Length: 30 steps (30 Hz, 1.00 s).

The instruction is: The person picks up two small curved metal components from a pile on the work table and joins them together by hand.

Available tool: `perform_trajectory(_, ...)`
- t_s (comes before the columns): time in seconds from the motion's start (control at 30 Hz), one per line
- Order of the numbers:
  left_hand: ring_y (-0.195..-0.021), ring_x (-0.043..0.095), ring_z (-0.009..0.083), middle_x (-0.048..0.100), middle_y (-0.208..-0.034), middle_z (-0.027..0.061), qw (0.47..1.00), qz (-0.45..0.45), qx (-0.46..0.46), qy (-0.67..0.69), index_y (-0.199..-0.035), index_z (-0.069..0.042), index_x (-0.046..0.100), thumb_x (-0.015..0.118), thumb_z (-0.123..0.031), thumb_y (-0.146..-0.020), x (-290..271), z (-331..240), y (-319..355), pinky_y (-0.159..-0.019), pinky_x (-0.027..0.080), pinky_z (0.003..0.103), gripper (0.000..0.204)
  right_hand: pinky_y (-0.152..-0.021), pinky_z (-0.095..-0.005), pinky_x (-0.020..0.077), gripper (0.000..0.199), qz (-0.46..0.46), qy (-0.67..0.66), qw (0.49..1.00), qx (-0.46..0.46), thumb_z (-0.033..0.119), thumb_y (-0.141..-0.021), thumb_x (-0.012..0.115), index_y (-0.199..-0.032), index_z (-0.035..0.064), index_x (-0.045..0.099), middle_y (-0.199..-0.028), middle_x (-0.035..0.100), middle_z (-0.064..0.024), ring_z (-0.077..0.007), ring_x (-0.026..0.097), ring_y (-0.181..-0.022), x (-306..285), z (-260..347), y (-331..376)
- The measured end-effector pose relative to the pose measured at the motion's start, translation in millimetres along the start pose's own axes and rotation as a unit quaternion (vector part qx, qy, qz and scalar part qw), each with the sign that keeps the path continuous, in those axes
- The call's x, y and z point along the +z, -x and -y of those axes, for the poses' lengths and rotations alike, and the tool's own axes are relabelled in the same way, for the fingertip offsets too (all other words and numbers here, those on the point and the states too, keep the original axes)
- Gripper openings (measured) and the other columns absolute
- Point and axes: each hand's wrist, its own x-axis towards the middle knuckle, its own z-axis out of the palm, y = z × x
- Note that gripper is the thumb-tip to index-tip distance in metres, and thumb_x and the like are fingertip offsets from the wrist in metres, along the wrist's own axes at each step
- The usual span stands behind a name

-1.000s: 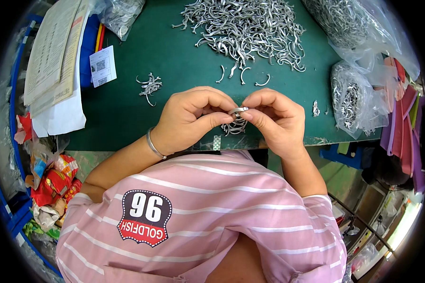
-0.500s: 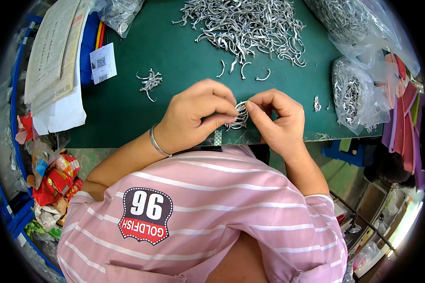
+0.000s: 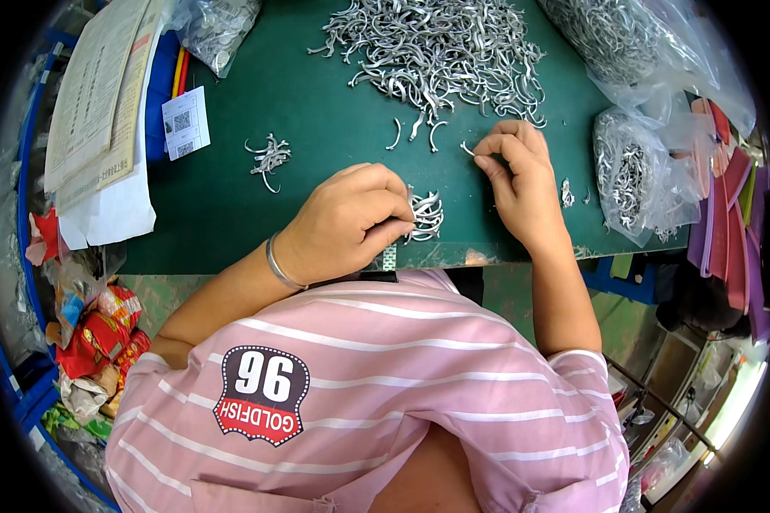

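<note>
My left hand [image 3: 351, 221] is closed, thumb and fingers pinched at the left side of a small bunch of curved silvery metal pieces [image 3: 427, 215] near the table's front edge. Farther right and forward, my right hand [image 3: 519, 178] has its thumb and forefinger together on a single curved metal piece [image 3: 467, 149]; only its left end shows. Two or three loose curved pieces [image 3: 437, 135] lie to the left of that hand. Beyond them spreads a large heap of the same pieces [image 3: 441, 56].
A small cluster of pieces [image 3: 269, 158] lies left on the green table [image 3: 222, 205]. Clear plastic bags of pieces [image 3: 629, 179] stand at the right. Papers [image 3: 103, 111] and a blue bin [image 3: 158, 103] are at the left; a few tiny pieces [image 3: 567, 193] lie beside my right wrist.
My right hand has left the bunch, moved forward and right, and taken hold of a loose curved piece. My left hand has stayed at the bunch, shifting slightly.
</note>
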Motion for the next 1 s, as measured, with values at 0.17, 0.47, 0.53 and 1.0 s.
perform_trajectory(0.17, -0.078, 0.062, 0.0207, 0.064, -0.087, 0.0079, 0.999, -0.026, -0.029, 0.032, -0.085, -0.003, 0.067, 0.077, -0.001, -0.076, -2, -2, -1, -0.067, 0.049, 0.029, 0.014, -0.076, -0.0276, 0.046, 0.006, 0.065, -0.385, 0.901, 0.188, -0.001, -0.085, 0.066, -0.09, 0.001, 0.064, -0.096, 0.059, -0.0071, -0.0199, 0.057, -0.085, -7, 17, 7)
perform_trajectory(0.47, -0.079, 0.064, 0.0137, 0.064, -0.097, 0.011, 0.995, -0.038, -0.012, 0.09, -0.097, 0.001, 0.065, 0.069, 0.004, -0.085, -4, 0, 1, -0.07, 0.052, 0.025, 0.013, -0.064, -0.0356, 0.0499, 0.017, 0.049, -0.228, 0.964, -0.13, -0.004, -0.075, 0.072, -0.088, -0.0001, 0.063, -0.083, 0.06, -0.0111, -0.0292, 0.06, -0.073, 3, 55, 11)
perform_trajectory(0.53, -0.074, 0.065, 0.0158, 0.067, -0.088, 0.0101, 0.978, -0.111, -0.095, 0.147, -0.09, 0.001, 0.066, 0.071, 0.004, -0.081, 3, -2, 3, -0.066, 0.052, 0.026, 0.01, -0.063, -0.0361, 0.0497, 0.013, 0.0, -0.205, 0.974, -0.093, -0.003, -0.077, 0.071, -0.087, -0.0005, 0.063, -0.081, 0.06, -0.0112, -0.0291, 0.06, -0.072, 4, 46, 3)
perform_trajectory(1.0, -0.075, 0.063, 0.0133, 0.069, -0.091, 0.0089, 0.992, -0.068, -0.1, 0.026, -0.087, -0.001, 0.069, 0.074, 0.004, -0.078, 2, -1, 1, -0.062, 0.05, 0.024, 0.012, -0.069, -0.029, 0.049, 0.006, 0.073, -0.288, 0.94, 0.168, 0.001, -0.084, 0.069, -0.09, -0.0004, 0.067, -0.085, 0.063, -0.0087, -0.0192, 0.061, -0.075, 4, 15, -7)
